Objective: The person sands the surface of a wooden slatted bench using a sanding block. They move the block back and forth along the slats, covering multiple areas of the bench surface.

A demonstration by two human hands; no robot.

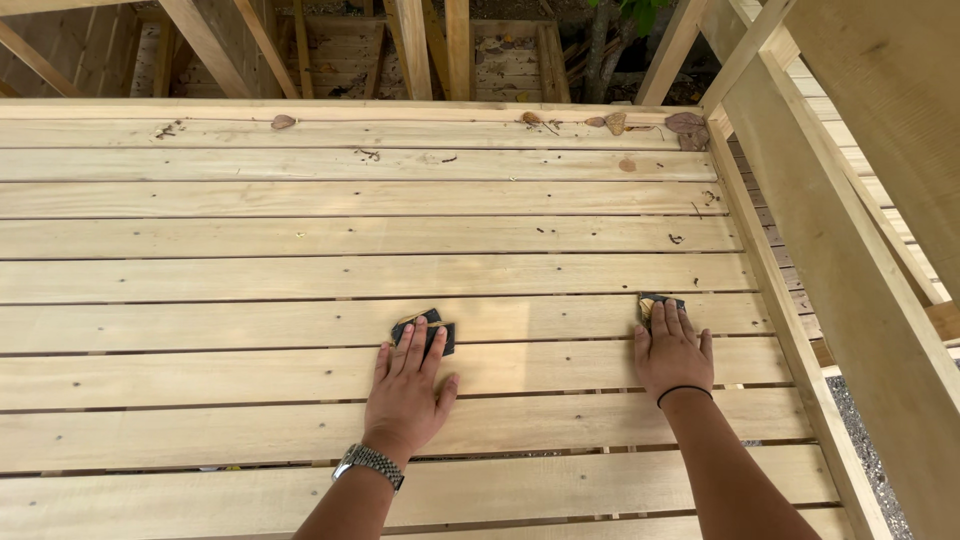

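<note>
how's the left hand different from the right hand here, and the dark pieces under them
The left hand wears a metal watch; the right hand wears a thin black wristband. The left sanding piece shows on both sides of the fingers; the right sanding piece peeks out only past the fingertips. Both hands press flat on pale planks.

Both hands lie flat on a slatted wooden deck (300, 260). The left hand (408, 385) presses a dark sanding pad (440, 335); the right hand (672, 355), at 3 o'clock from it, covers another pad (650, 303). Dry leaves (686, 124) lie at 1 o'clock.
</note>
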